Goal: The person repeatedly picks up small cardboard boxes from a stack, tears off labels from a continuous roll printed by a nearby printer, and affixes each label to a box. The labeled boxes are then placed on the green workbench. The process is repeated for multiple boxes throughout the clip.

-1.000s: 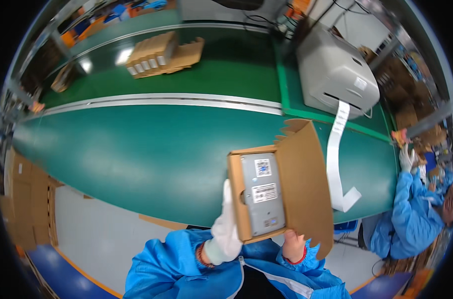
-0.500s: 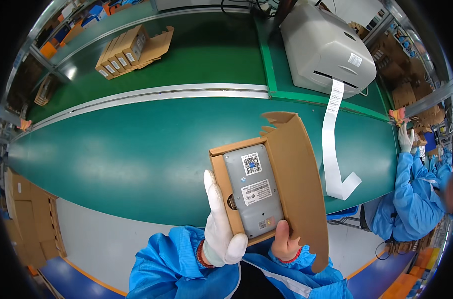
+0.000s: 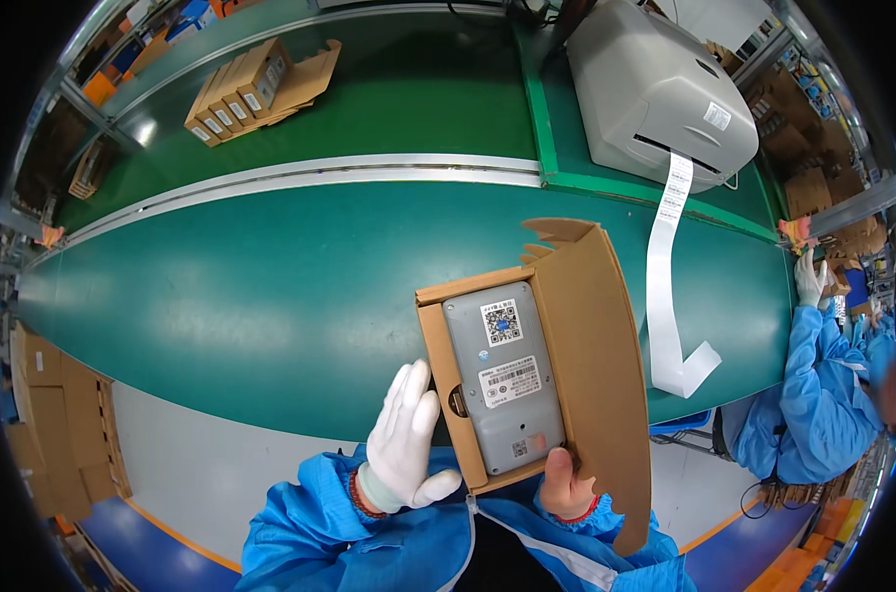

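An opened cardboard box (image 3: pixel 440 345) is held up in front of me, tilted a little, its lid (image 3: pixel 598 375) folded out to the right. Inside lies a grey flat rectangular device (image 3: pixel 497 414) with white labels on its face. My right hand (image 3: pixel 566 488), bare, grips the box at its lower right corner; the thumb rests over the edge and the other fingers are hidden beneath. My left hand (image 3: pixel 403 444), in a white glove, is just left of the box with its fingers stretched out and thumb apart, holding nothing.
A grey label printer (image 3: pixel 655 94) stands at the back right, a strip of labels (image 3: pixel 662 286) hanging from it onto the green table (image 3: pixel 221 296). Several small boxes (image 3: pixel 236 94) stand on cardboard at the back left. A co-worker in blue (image 3: pixel 823 385) is at the right.
My left hand has let go of the box's left side and moved slightly left, with its fingers straight. The box stays in my right hand almost unmoved.
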Available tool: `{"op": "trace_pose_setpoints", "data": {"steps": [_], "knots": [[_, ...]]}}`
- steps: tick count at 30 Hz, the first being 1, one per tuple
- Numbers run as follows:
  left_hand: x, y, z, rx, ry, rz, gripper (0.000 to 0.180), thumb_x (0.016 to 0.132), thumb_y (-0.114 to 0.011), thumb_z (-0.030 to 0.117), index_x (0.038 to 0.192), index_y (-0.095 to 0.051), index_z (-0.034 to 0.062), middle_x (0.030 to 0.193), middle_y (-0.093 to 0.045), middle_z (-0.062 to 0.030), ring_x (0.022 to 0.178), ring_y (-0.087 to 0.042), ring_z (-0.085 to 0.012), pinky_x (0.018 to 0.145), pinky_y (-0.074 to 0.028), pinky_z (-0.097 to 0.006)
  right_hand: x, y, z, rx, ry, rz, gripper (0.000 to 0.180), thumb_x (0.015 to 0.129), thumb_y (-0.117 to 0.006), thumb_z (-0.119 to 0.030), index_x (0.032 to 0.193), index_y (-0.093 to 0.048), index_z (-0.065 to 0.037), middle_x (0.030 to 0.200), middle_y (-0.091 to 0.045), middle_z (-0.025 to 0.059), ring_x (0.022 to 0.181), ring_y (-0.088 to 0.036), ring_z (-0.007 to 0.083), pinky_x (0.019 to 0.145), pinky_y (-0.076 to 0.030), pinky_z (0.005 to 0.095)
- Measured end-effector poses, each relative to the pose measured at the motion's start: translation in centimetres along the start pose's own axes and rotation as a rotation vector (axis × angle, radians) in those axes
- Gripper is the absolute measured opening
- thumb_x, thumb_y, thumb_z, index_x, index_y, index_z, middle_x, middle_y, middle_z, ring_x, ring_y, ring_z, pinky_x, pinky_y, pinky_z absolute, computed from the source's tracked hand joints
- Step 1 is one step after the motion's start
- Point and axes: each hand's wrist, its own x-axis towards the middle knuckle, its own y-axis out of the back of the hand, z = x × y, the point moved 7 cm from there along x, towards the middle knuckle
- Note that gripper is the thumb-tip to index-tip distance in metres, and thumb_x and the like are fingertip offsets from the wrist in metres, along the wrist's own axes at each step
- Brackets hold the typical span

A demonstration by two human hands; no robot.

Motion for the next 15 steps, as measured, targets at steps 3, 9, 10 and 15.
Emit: {"op": "trace_pose_setpoints", "data": {"steps": [3, 9, 10, 15], "knots": [[-0.8, 0.0, 0.0, 0.177, -0.053, -0.059, 0.068, 0.083, -0.050, 0.055, 0.108, -0.044, -0.0080, 0.121, -0.039, -0.0368, 0.111, -0.042, -0.0530, 0.099, -0.032, -0.056, 0.6, 0.6, -0.8, -0.032, 0.029, 0.044, 0.058, 0.078, -0.056, -0.012, 0.130, -0.036, 0.006, 0.121, -0.052, 0.0209, 0.104, -0.058, 0.0325, 0.088, -0.046, 0.0349], [-1.5, -0.6, 1.1, 0.461, -0.295, -0.012, 0.049, 0.078, -0.058, 0.056, 0.084, -0.048, 0.0075, 0.095, -0.043, -0.0216, 0.090, -0.047, -0.0384, 0.085, -0.037, -0.058, 2.7, 5.1, 0.5, -0.062, 0.038, 0.074, 0.034, 0.083, -0.058, -0.002, 0.117, -0.052, 0.001, 0.109, -0.057, 0.0092, 0.097, -0.055, 0.0211, 0.086, -0.043, 0.0322], [-1.4, -1.3, 1.3, 0.464, -0.321, 0.032, 0.039, 0.076, -0.062, 0.050, 0.086, -0.051, 0.0143, 0.092, -0.040, -0.0158, 0.090, -0.044, -0.0339, 0.083, -0.036, -0.055, 3.6, 5.9, 1.9, 0.063, -0.009, 0.069, 0.035, 0.083, -0.058, 0.000, 0.117, -0.051, 0.001, 0.110, -0.056, 0.0082, 0.098, -0.054, 0.0201, 0.086, -0.043, 0.0316], [-2.4, -5.8, 1.1, 0.558, -0.645, 0.109, 0.052, 0.087, -0.048, 0.034, 0.134, -0.029, 0.0453, 0.114, -0.041, -0.0025, 0.104, -0.041, -0.0228, 0.107, -0.016, -0.059, 7.7, 8.4, 6.9, 0.565, -0.418, -0.137, 0.036, 0.090, -0.048, -0.014, 0.122, -0.046, 0.001, 0.109, -0.057, 0.0115, 0.094, -0.060, 0.0207, 0.073, -0.052, 0.0303]]}}
